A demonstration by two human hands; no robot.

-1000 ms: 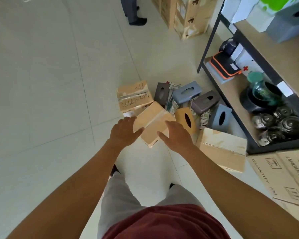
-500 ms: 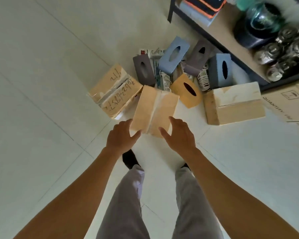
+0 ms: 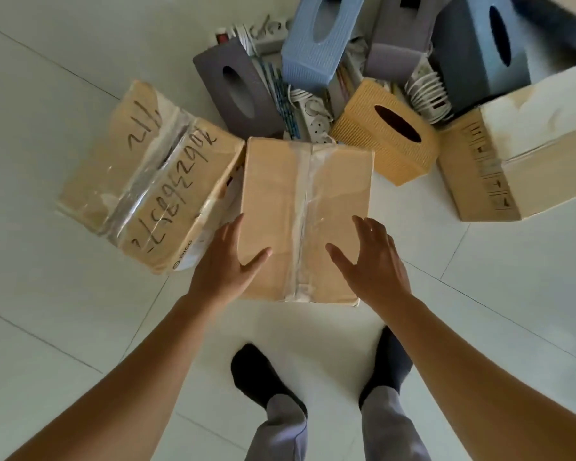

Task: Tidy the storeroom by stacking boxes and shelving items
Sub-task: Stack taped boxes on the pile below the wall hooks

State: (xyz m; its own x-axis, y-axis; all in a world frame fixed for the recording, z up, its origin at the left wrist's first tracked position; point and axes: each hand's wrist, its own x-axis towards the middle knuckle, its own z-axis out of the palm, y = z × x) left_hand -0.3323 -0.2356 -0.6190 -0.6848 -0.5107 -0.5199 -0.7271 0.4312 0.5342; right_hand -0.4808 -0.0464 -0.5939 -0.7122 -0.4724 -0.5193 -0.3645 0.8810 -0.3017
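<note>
1. The tiled floor (image 3: pixel 80 327) carries everything; the person stands on it in dark socks (image 3: pixel 256 374).
2. A large cardboard box (image 3: pixel 546 154) lies at the right, closed, so its content is hidden.
3. The written-on box (image 3: pixel 140 181) lies at the left, with handwritten numbers and clear tape over its flaps.
4. The taped box (image 3: pixel 280 194) sits in the middle, on the floor just in front of the feet. It is sealed along the seam and its content is hidden.
5. Five tissue holders lie behind it: dark blue (image 3: pixel 473 61), light blue (image 3: pixel 300 61), grey-purple (image 3: pixel 396 44), dark grey (image 3: pixel 220 84) and yellow woven (image 3: pixel 373 144). Their oval slots show only darkness.
6. White power strips (image 3: pixel 315 123) with coiled cables lie between the holders.
7. The left hand (image 3: pixel 226 264) has its thumb on top of the taped box and straight fingers along the box's left side. The right hand (image 3: pixel 373 264) is spread flat over the top; I cannot tell if it touches.
</note>
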